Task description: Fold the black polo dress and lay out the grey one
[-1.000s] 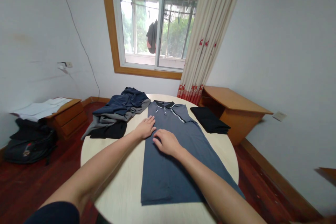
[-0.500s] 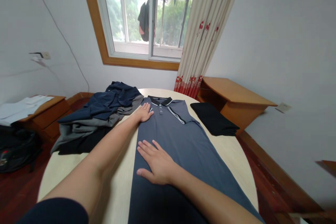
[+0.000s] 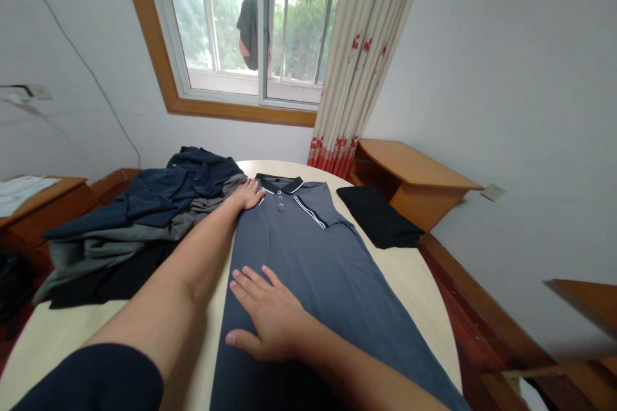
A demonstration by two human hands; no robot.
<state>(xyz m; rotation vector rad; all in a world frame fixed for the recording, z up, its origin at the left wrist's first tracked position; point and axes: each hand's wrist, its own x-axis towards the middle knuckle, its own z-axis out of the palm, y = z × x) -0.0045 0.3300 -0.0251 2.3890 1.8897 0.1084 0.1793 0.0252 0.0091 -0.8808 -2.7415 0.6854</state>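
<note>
A grey polo shirt (image 3: 308,250) lies spread lengthwise on the table, its black collar (image 3: 278,183) with white trim at the far end. One short sleeve (image 3: 315,205), edged in black and white, is folded inward over the chest on the right. My left hand (image 3: 249,194) rests open and flat at the shirt's left shoulder, partly covering the sleeve there. Lower down, my right hand (image 3: 270,314) presses flat on the body of the shirt near its left edge, fingers spread. The shirt's lower end runs out of view beneath my right forearm.
A heap of navy, grey and black clothes (image 3: 144,205) covers the left side of the round pale table (image 3: 429,289). Folded black cloth (image 3: 380,217) lies at the right. Beyond stand a wooden cabinet (image 3: 414,164), a curtain (image 3: 357,70) and a window (image 3: 241,26).
My view has turned slightly to the right. My left hand has slid a little farther up toward the shoulder, and my right hand has come slightly nearer to me. Both stay flat on the shirt.
</note>
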